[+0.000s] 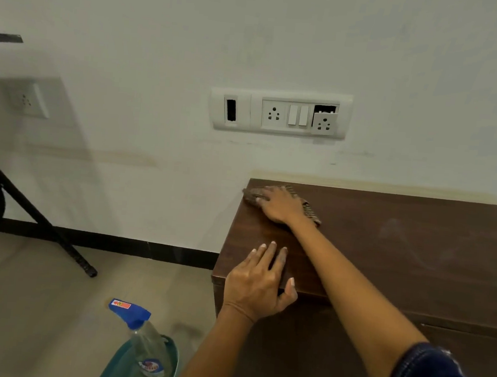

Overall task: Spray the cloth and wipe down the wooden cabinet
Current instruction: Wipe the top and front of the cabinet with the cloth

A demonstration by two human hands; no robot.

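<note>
A dark brown wooden cabinet [401, 249] stands against the white wall at the right. My right hand [277, 204] lies flat on a brownish cloth [310, 210] at the cabinet top's far left corner, pressing it onto the wood. The cloth shows around the fingers and behind the wrist. My left hand [260, 282] rests on the near left corner of the top, fingers spread, thumb hooked over the front edge, holding nothing. A clear spray bottle with a blue trigger head [141, 338] stands on the floor left of the cabinet.
A teal object [119, 366] sits behind the bottle at the bottom edge. A switch and socket panel [281, 113] is on the wall above the cabinet. Black stand legs [34, 214] cross the floor at left. Faint dust smears mark the cabinet top's right part.
</note>
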